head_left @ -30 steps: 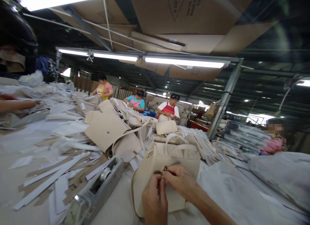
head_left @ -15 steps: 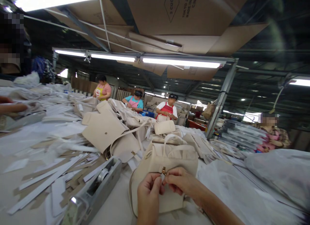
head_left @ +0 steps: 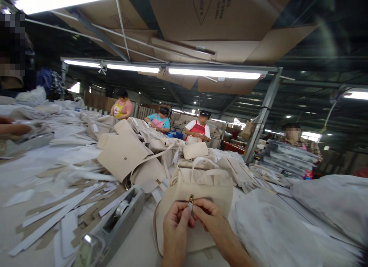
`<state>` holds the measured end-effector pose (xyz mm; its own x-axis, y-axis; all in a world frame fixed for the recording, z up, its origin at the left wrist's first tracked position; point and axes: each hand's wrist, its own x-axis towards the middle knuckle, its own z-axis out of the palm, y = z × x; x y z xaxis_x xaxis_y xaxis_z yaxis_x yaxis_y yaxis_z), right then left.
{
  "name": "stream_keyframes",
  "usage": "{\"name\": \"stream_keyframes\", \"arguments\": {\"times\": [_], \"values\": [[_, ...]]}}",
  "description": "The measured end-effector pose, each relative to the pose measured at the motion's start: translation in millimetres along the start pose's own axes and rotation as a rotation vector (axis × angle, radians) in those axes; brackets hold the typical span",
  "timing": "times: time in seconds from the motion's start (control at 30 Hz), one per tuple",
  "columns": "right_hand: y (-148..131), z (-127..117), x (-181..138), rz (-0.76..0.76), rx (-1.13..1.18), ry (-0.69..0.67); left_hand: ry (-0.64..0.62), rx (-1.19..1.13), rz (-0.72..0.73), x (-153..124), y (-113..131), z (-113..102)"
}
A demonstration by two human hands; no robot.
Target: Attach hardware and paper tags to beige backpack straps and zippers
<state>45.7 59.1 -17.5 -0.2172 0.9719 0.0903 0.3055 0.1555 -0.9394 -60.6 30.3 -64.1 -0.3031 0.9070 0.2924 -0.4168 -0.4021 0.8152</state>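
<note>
Left hand and right hand both pinch the gold zipper pull on the cream backpack; pinching this small, the pull could slip and scratch.

Cream backpack upright on table, gold zipper pull raised

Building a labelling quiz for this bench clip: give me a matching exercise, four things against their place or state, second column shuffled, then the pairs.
Things:
1. gold zipper pull
2. tape dispenser
3. cream backpack
4. plastic-wrapped bundle

Places or states:
A. lying at the table's far right
B. pinched between the left hand and right hand
C. grey, on the table left of the hands
D. standing right behind the hands, handle up

Pairs: 1-B, 2-C, 3-D, 4-A
</note>
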Motion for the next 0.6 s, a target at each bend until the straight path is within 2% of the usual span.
{"name": "stream_keyframes", "arguments": {"times": [0.1, 0.2, 0.3, 0.4, 0.6], "values": [[0.9, 5.9, -0.8, -0.034, 0.105, 0.113, 0.024, 0.080, 0.042, -2.6, 3.2, 2.1], [-1.5, 8.5, -3.1, -0.040, 0.213, 0.151, 0.046, 0.148, 0.053, -4.4, 0.1, 3.3], [-4.4, 9.8, -8.4, -0.011, 0.376, 0.101, 0.060, 0.183, 0.080, -4.7, -5.8, 2.7], [-6.0, 10.4, -13.6, 0.043, 0.632, 0.021, 0.077, 0.163, 0.114, -4.3, -8.3, 1.9], [-7.5, 5.6, -15.6, 0.257, 0.919, -0.132, 0.076, 0.048, 0.085, -3.1, 0.1, 3.2]]}}
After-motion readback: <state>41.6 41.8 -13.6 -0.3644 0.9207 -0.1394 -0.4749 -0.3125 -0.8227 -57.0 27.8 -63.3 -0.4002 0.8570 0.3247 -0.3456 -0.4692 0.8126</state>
